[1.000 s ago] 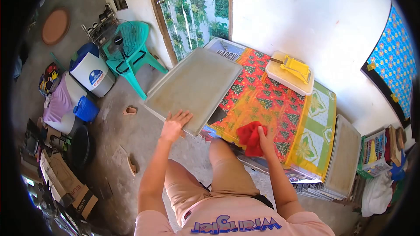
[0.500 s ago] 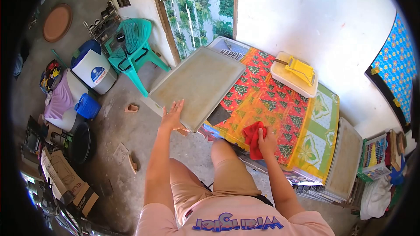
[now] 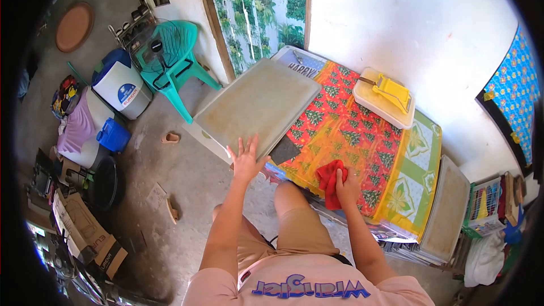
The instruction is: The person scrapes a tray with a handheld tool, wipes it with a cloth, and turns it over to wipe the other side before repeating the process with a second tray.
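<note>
My left hand (image 3: 247, 160) is open, fingers spread over the near edge of a worn beige tray (image 3: 260, 105). That rectangular tray lies flat at the left end of the table and juts past its side. In my right hand (image 3: 347, 188) is a bunched red cloth (image 3: 328, 177), resting on the orange and red tree-patterned table cover (image 3: 354, 136). A small dark flat piece (image 3: 285, 151) lies between the tray and the cloth.
A cream container (image 3: 374, 107) with a yellow-framed tool (image 3: 392, 93) on it stands by the wall. More flat trays (image 3: 446, 209) are stacked at the table's right end. A green plastic chair (image 3: 175, 62) and a blue jug (image 3: 113, 135) are at left.
My left hand has slid right along the tray's near edge, its fingers now further onto the surface. My right hand with the cloth has hardly moved.
</note>
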Action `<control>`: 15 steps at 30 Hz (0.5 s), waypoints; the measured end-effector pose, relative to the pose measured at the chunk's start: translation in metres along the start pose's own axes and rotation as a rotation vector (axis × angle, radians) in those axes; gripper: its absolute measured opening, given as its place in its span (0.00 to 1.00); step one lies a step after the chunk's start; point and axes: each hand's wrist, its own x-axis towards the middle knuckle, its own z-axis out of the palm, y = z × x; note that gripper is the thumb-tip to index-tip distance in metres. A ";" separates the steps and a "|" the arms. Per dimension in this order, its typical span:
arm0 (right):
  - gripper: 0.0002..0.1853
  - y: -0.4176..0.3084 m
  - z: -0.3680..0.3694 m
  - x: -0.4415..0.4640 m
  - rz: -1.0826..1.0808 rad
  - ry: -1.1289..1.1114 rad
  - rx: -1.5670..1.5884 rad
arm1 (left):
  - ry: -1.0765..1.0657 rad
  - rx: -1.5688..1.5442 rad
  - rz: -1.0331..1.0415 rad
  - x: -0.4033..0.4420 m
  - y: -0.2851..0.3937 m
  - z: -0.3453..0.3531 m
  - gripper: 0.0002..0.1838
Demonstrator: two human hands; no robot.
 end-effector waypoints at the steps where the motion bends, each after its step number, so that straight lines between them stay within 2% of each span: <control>1: 0.19 0.000 0.000 0.000 -0.004 0.011 0.004 | -0.020 -0.018 -0.026 0.005 0.001 -0.002 0.51; 6: 0.19 -0.002 0.000 -0.002 0.000 0.013 -0.002 | -0.073 -0.003 -0.100 0.017 0.000 0.001 0.51; 9: 0.19 -0.002 -0.001 -0.003 -0.002 0.013 -0.013 | 0.043 0.073 -0.068 0.012 -0.001 0.016 0.51; 15: 0.19 -0.002 0.000 -0.003 -0.018 0.029 -0.036 | -0.037 0.063 -0.080 0.002 0.016 0.000 0.49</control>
